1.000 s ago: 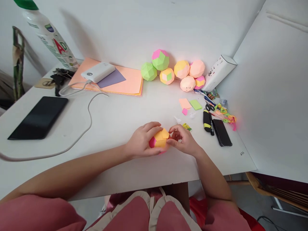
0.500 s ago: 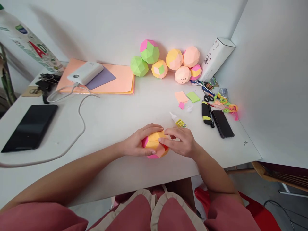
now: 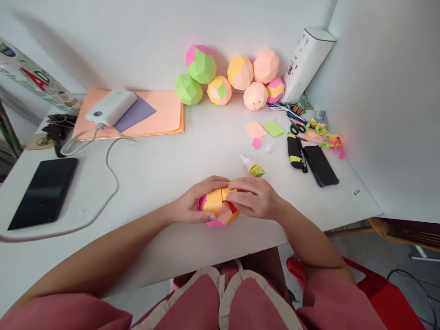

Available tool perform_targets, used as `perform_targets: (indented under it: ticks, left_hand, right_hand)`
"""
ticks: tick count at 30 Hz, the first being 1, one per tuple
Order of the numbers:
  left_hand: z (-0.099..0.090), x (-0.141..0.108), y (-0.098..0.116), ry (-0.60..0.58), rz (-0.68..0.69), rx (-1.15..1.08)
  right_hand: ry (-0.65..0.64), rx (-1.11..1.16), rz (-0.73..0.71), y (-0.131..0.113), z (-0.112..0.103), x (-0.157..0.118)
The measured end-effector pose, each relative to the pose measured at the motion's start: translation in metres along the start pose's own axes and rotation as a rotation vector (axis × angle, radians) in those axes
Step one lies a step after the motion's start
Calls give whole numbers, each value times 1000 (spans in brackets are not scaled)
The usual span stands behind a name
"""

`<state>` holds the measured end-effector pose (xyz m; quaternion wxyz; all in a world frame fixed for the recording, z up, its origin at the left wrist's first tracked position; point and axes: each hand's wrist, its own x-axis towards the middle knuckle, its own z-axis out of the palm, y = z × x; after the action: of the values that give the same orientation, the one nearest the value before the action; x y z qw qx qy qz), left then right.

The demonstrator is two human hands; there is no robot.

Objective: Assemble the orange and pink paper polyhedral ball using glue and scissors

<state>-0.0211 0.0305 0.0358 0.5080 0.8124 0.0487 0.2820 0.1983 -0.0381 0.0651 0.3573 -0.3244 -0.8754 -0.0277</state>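
Note:
A multicoloured paper ball [image 3: 213,201] in orange, peach and pink is held over the desk near its front edge. My left hand [image 3: 194,201] wraps round its left side, thumb low on the front and fingers over the top. My right hand [image 3: 256,197] pinches an orange paper piece [image 3: 227,192] at the ball's upper right, where a red gap shows below the fingertips. Just behind my right hand lies a small glue bottle [image 3: 253,167] with a white nozzle and a yellow label.
Several finished paper balls [image 3: 201,65] stand against the wall. Peach sheets [image 3: 165,110] and a power bank [image 3: 115,106] are back left, a tablet [image 3: 44,190] at left. Scissors [image 3: 297,128], a cutter [image 3: 294,151] and a phone [image 3: 321,166] lie right.
The camera view has shifted and tilted a little. The fingers of my right hand have closed in on the orange piece at the ball's top, and my left hand keeps its hold.

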Motion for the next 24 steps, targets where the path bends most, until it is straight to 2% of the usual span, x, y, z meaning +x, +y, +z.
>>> perform_targets:
  ticks: [8, 13, 15, 24]
  left_hand:
    - [0, 0, 0, -21, -5, 3]
    - [-1, -1, -3, -30, 22, -8]
    - [-1, -2, -4, -34, 16, -3]
    - [1, 0, -1, -34, 39, 23]
  right_hand:
    - [-14, 19, -22, -5, 0, 4]
    - [124, 186, -14, -6, 0, 7]
    - [134, 226, -4, -6, -1, 7]
    - [111, 35, -107, -5, -1, 10]
